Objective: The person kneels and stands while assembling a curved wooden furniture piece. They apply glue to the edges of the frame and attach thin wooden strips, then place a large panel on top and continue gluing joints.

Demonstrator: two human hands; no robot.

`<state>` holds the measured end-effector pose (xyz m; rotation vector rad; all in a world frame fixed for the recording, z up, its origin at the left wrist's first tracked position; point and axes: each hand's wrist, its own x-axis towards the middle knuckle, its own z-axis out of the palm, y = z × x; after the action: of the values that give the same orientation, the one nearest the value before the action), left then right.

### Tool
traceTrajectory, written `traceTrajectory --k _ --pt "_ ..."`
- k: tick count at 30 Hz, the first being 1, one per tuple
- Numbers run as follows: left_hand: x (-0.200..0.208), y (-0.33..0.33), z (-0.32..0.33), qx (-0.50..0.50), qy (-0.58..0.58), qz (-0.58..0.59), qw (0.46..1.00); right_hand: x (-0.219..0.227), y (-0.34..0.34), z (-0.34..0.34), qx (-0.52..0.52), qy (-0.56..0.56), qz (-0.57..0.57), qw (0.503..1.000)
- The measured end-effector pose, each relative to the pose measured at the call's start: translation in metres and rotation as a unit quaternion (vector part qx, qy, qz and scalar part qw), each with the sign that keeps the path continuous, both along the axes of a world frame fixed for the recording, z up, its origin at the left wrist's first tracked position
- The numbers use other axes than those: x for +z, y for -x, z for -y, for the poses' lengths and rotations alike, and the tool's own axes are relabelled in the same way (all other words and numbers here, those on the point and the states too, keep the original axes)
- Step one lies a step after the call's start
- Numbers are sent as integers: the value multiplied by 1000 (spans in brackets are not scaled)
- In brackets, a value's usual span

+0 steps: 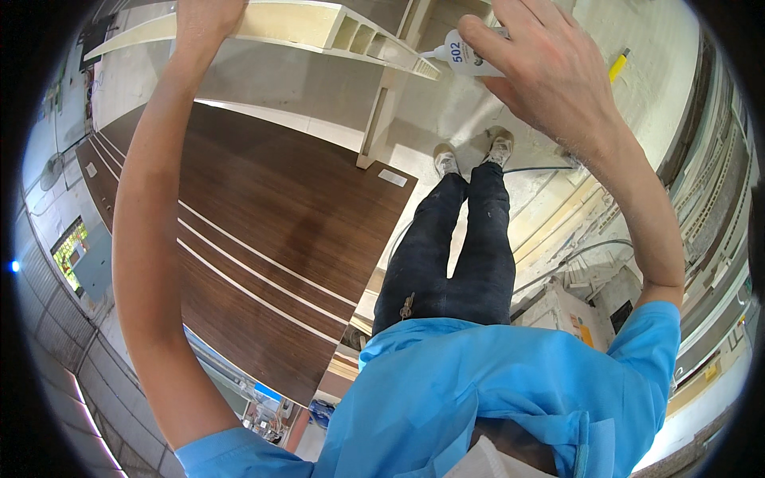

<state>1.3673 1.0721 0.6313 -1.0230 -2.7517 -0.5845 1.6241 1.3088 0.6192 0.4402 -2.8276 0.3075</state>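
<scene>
My right hand [550, 72], at the upper right, is closed around a small white glue bottle [468, 60] with a narrow nozzle. That nozzle points left, at the right end of a long cream-coloured hollow piece [291, 22] with small open compartments at this end. Whether nozzle and piece touch is hard to see. My left hand [209, 14] lies against the same piece, farther left. The top edge of the picture cuts off its fingers, so their grip is hidden.
A large dark brown wood-grain panel [263, 175] with white stripes fills the left side. A pale upright post [378, 119] stands beyond it. A yellow tool [619, 65] lies right of my right hand. Long strips [701, 175] are stacked far right; a dark hose [542, 168] runs near my feet.
</scene>
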Motion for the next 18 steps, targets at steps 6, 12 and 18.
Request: traceTrajectory --k 6,12,18 --pt "2 -6 0 -18 -9 12 1000 -5 4 4 7 -7 -21 1000" --pt "5 -5 -4 0 -7 24 1000 -3 2 2 10 -26 -7 1000" --pt "6 -12 -2 -5 -11 31 999 -11 1 2 -1 -16 -3 1000"
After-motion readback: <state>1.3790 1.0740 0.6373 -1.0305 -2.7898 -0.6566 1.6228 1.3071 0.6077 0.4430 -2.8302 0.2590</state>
